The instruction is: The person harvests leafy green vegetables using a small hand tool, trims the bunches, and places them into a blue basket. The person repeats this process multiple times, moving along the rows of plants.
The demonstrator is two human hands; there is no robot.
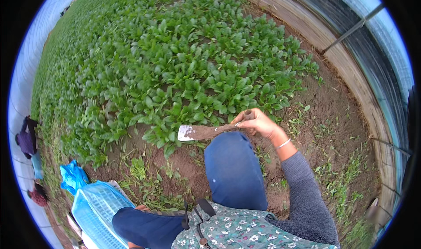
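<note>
My right hand grips the short handle of a small hand hoe just above my bent knee. The hoe's flat metal blade points left; soil cakes most of it, and its end is bright. Leafy green plants that look like spinach grow thickly just beyond the blade. Only a few fingers of my left hand show past my other knee, and what they hold or touch is hidden. Cut or loose leaves lie on the soil near those fingers.
A crate wrapped in blue plastic stands at lower left, with a blue plastic bag at its far end. Two people, one in a purple top, are at the left edge. A plastic greenhouse wall with a pale lower border curves along the right.
</note>
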